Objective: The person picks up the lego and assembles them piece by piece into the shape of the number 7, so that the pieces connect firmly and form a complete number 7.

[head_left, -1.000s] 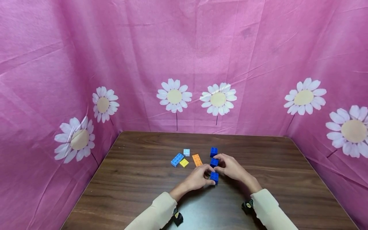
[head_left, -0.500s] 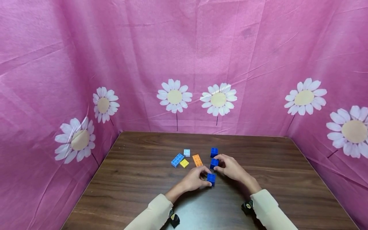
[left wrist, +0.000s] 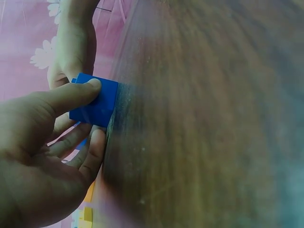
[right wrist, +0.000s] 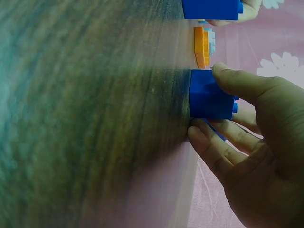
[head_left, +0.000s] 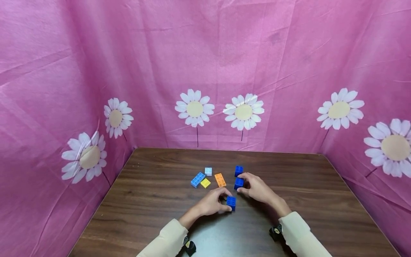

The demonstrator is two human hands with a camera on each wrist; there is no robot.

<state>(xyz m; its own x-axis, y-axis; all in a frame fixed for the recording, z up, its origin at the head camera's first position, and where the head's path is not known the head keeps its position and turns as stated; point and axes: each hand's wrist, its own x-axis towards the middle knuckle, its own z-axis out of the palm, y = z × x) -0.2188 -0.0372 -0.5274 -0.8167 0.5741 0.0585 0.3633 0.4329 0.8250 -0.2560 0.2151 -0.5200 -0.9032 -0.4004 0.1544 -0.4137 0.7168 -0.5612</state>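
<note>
My left hand (head_left: 210,202) pinches a dark blue toy brick (head_left: 231,203) between thumb and fingers, low over the wooden table. In the left wrist view the thumb presses the near face of this brick (left wrist: 97,107). Farther back and to the right, my right hand (head_left: 257,187) holds a second dark blue brick (head_left: 238,183), its thumb on the near side, as the right wrist view shows on the brick (right wrist: 209,97). A third dark blue brick (head_left: 239,170) stands just behind the second; whether the two touch I cannot tell.
Left of the dark blue bricks lie an orange brick (head_left: 220,180), a flat yellow brick (head_left: 205,183), a lighter blue long brick (head_left: 197,179) and a pale blue brick (head_left: 208,171). Pink flowered cloth (head_left: 218,64) hangs around the wooden table (head_left: 154,200).
My left hand has drawn its dark blue brick left and toward me, away from the second one. The right hand and its brick have barely moved.
</note>
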